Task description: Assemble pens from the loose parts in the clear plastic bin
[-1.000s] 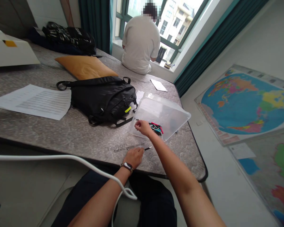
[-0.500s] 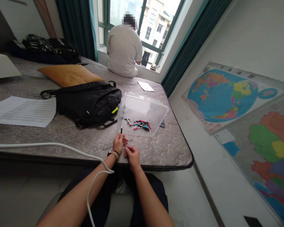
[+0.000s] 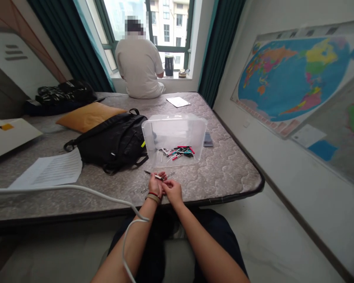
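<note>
A black-and-white pen (image 3: 153, 175) lies slanted across my left hand (image 3: 155, 184), which is turned palm up with its fingers curled around it. My right hand (image 3: 173, 192) is beside it, thumb and fingertips pinched together at the left palm. Whatever is in that pinch is too small to make out. Just beyond both hands stands a clear plastic box (image 3: 203, 133), its open side toward me. Several loose pens and pen parts (image 3: 181, 152) in red, black, teal and white lie inside it.
A black backpack (image 3: 115, 141) lies left of the box on the mattress (image 3: 224, 169). Printed paper (image 3: 53, 167), an orange envelope (image 3: 88, 116) and a white cable (image 3: 85, 189) are farther left. A person (image 3: 140, 67) sits by the window, facing away.
The view has turned and levelled. The pen in my left hand has swung from pointing away to lying slanted, and that palm is turned more upward. My right hand stays pinched beside it.
</note>
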`<control>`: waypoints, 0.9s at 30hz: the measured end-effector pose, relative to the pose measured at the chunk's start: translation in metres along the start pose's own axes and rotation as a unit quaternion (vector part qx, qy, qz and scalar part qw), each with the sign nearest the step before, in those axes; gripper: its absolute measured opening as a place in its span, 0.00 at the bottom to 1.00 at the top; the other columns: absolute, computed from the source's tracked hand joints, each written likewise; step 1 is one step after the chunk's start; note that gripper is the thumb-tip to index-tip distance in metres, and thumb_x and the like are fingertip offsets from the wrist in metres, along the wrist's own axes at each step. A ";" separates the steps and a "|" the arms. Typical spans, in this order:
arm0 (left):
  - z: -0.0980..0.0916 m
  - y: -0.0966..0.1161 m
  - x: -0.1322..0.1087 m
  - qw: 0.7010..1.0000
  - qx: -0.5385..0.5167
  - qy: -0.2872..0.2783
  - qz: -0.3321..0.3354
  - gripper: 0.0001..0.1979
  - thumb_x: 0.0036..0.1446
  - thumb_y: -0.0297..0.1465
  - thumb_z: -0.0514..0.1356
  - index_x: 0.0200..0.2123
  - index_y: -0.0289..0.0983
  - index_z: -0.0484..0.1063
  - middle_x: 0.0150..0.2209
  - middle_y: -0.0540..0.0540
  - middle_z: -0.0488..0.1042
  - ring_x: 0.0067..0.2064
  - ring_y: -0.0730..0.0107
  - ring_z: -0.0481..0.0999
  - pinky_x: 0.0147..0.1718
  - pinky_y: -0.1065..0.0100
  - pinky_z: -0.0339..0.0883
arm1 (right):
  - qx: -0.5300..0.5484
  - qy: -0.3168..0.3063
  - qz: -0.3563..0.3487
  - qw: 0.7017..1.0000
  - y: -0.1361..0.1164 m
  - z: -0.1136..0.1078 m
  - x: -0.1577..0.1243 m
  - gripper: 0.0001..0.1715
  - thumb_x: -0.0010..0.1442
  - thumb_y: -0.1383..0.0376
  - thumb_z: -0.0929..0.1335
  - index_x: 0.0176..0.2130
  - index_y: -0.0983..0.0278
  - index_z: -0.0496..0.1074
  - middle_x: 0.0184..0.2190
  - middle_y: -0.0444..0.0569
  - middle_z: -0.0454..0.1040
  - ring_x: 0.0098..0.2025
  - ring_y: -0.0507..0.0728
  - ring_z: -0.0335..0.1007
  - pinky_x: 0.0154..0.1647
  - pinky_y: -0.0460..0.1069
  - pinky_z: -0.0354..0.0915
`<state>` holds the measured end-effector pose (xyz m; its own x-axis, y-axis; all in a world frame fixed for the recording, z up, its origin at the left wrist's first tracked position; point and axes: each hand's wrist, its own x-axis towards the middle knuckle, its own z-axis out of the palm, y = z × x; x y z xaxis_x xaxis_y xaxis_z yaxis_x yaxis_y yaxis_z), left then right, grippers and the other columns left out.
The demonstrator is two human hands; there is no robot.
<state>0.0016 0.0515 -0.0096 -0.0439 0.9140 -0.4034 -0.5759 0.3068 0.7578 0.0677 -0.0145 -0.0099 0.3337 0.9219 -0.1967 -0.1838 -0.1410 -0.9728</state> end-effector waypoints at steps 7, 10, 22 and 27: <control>-0.002 -0.003 0.003 1.000 -0.016 0.000 -0.005 0.15 0.66 0.44 0.44 0.38 0.40 0.62 0.33 0.45 0.75 0.30 0.68 0.76 0.36 0.62 0.70 | 0.083 0.018 0.041 0.996 -0.006 -0.003 0.007 0.16 0.44 0.57 0.74 0.30 0.65 0.74 0.22 0.45 0.76 0.24 0.56 0.75 0.23 0.48 0.73; -0.001 -0.004 0.002 1.000 -0.028 0.004 -0.008 0.14 0.65 0.43 0.46 0.38 0.40 0.61 0.32 0.46 0.75 0.30 0.68 0.76 0.35 0.63 0.70 | 0.114 0.027 0.056 0.991 -0.005 -0.004 0.009 0.18 0.43 0.57 0.75 0.31 0.66 0.74 0.22 0.45 0.76 0.24 0.55 0.75 0.23 0.46 0.71; 0.003 0.000 -0.004 0.997 -0.074 0.010 -0.031 0.12 0.65 0.42 0.49 0.44 0.41 0.60 0.32 0.47 0.76 0.26 0.66 0.76 0.28 0.64 0.69 | 0.142 0.023 0.092 0.985 -0.011 -0.004 0.011 0.14 0.45 0.65 0.76 0.30 0.67 0.71 0.22 0.44 0.76 0.23 0.52 0.74 0.21 0.44 0.71; 0.000 0.004 -0.003 0.995 -0.076 -0.013 -0.056 0.10 0.66 0.41 0.48 0.43 0.41 0.59 0.31 0.48 0.75 0.26 0.65 0.76 0.27 0.64 0.69 | 0.141 0.021 0.102 0.985 -0.012 -0.005 0.010 0.12 0.48 0.67 0.75 0.30 0.67 0.70 0.24 0.46 0.77 0.24 0.52 0.75 0.21 0.43 0.71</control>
<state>-0.0004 0.0496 -0.0051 0.0470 0.8834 -0.4662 -0.6927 0.3651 0.6219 0.0777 -0.0049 -0.0005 0.3010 0.8682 -0.3946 -0.4982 -0.2097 -0.8413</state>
